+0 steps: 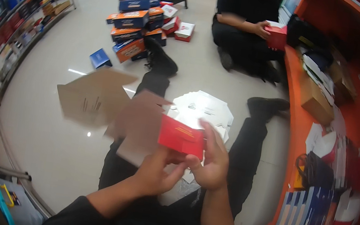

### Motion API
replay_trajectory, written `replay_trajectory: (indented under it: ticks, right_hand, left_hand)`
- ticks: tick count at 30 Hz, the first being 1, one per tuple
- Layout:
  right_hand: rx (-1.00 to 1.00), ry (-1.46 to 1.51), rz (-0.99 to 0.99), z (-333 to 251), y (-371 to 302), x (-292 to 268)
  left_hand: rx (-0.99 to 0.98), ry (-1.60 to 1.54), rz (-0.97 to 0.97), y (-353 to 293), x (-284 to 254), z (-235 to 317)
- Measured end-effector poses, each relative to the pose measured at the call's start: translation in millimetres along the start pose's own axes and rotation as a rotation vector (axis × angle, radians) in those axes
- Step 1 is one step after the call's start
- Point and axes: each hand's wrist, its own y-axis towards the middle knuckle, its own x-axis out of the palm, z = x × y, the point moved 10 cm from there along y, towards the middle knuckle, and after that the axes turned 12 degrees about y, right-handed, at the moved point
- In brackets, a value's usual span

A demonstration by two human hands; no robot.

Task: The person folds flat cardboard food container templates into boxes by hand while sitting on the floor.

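Between my legs, both hands hold a red carton (182, 135) in front of me. My left hand (157, 172) is closed on its lower left side, fingers partly hidden beneath it. My right hand (211, 158) grips the right edge, thumb at the lower corner and fingers behind. A brown cardboard sheet (141, 125), blurred, spreads out left of the red panel; whether it is joined to the carton I cannot tell. Just beyond my hands lies a pile of flat white carton blanks (202, 105). Another brown cardboard piece (94, 99) is to the left, past my left leg.
Blue and orange boxes (131, 20) are stacked beyond my left foot, with red-and-white boxes (183, 31) beside them. A seated person (249, 25) opposite holds a red box (276, 35). An orange shelf (287, 142) with folders stands right, a metal rack (40, 21) left.
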Motion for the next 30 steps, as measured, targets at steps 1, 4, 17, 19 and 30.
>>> replay_trajectory:
  ticks: [1,4,17,19,30]
  right_hand:
    - [0.191,0.17,-0.006,23.9,-4.2,-1.5]
    - [0.457,0.329,0.057,55.4,-10.7,-20.3]
    - [0.404,0.105,-0.156,102.9,-30.8,14.5]
    - [0.387,0.395,-0.26,77.5,-23.8,32.5]
    - [0.223,-0.037,-0.223,40.4,-10.9,46.0]
  left_hand:
    - [0.03,0.171,-0.088,-0.3,-0.5,4.4]
    - [0.27,0.626,-0.515,-8.3,2.0,19.3]
    - [0.027,0.774,-0.284,-21.5,-46.8,-5.5]
    - [-0.011,0.784,-0.236,-18.5,-62.0,-12.0]
    - [-0.748,0.275,-0.215,-49.9,-84.2,-74.3]
